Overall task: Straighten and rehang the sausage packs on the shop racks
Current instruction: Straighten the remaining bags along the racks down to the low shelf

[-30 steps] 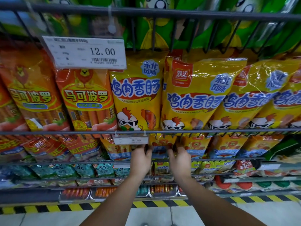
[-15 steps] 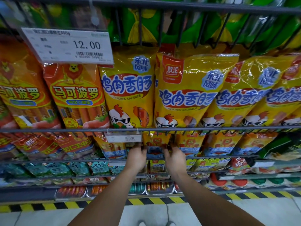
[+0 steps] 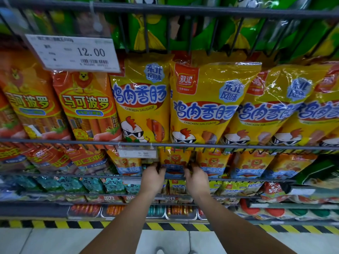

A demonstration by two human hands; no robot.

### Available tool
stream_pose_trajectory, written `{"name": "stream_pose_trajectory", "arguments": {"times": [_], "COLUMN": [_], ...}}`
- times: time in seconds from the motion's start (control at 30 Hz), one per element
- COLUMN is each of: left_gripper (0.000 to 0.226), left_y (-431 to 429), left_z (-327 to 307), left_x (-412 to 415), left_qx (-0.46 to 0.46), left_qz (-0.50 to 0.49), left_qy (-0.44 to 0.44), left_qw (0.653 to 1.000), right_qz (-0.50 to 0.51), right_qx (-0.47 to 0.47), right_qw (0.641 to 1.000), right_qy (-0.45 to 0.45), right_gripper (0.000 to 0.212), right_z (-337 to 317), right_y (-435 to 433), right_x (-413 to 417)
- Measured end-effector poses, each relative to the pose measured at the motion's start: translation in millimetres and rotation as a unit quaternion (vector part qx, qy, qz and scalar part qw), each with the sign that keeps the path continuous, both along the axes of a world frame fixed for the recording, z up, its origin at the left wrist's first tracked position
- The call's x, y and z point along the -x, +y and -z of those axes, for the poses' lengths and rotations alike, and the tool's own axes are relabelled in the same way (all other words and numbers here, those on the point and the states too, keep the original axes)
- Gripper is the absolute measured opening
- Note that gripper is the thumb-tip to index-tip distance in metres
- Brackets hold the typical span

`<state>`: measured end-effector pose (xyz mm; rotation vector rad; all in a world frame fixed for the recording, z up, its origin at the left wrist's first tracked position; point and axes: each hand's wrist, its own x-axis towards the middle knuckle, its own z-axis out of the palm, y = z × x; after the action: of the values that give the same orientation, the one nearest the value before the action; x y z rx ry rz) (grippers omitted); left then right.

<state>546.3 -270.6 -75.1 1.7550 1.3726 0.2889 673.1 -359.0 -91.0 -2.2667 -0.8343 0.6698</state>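
The wire rack (image 3: pixel 55 141) fills nearly the whole view, its grey horizontal rails stacked from the top edge down to a yellow-and-black striped kick strip (image 3: pixel 55 224) at the floor. Along the top edge hang green packs (image 3: pixel 156 30), partly cut off by the frame. The row below is the largest in view. Orange sausage packs (image 3: pixel 88 107) sit towards the rack's left edge, and yellow chicken sausage packs (image 3: pixel 207 103) run from the middle to the right edge, overlapping and leaning to the right. Below the middle rail hangs a row of smaller packs, red-orange on the left and yellow with a lion on the right. Teal packs (image 3: pixel 73 184) lie lower down on the left.

The lion pack (image 3: pixel 174 160) being handled hangs just below the middle rail, near the rack's centre and just right of the small price tag (image 3: pixel 137 153). The left hand (image 3: pixel 153 177) grips its lower left edge and the right hand (image 3: pixel 197 178) its lower right edge. The fingers of both hands are curled onto the pack's sides, with the backs of the hands towards the camera. A large white price tag (image 3: pixel 73 52) reading 12.00 hangs near the upper left corner, over the tops of the orange packs.
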Motion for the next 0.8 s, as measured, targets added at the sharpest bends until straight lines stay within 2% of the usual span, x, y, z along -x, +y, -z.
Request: {"name": "stream_pose_trajectory", "arguments": {"times": [0.13, 0.27, 0.43, 0.57, 0.7, 0.8], "left_gripper": [0.036, 0.038, 0.038, 0.051, 0.055, 0.049], "left_y": [-16, -19, -14, 2, 23, 42], "left_z": [-4, -10, -21, -25, -25, -21], "left_x": [15, 43, 74, 97, 110, 118], "left_qx": [-0.013, -0.037, -0.066, -0.058, -0.033, -0.026], "left_qz": [-0.025, -0.053, -0.124, -0.159, -0.130, -0.083], "left_qy": [-0.008, 0.002, 0.004, 0.031, 0.038, 0.024], "left_qw": [1.000, 0.998, 0.990, 0.985, 0.990, 0.996], "right_qz": [0.002, 0.019, -0.075, -0.134, -0.158, -0.159], "right_qx": [-0.024, -0.089, -0.137, -0.129, -0.120, -0.082], "right_qw": [1.000, 0.996, 0.988, 0.982, 0.979, 0.984], "right_qy": [0.005, -0.003, 0.008, 0.040, 0.041, 0.006], "right_gripper": [0.024, 0.018, 0.013, 0.024, 0.033, 0.027], "right_z": [4, -1, 1, -3, -12, -14], "right_y": [-10, -15, -11, 1, 21, 42], "right_x": [-2, 4, 23, 45, 66, 81]}}
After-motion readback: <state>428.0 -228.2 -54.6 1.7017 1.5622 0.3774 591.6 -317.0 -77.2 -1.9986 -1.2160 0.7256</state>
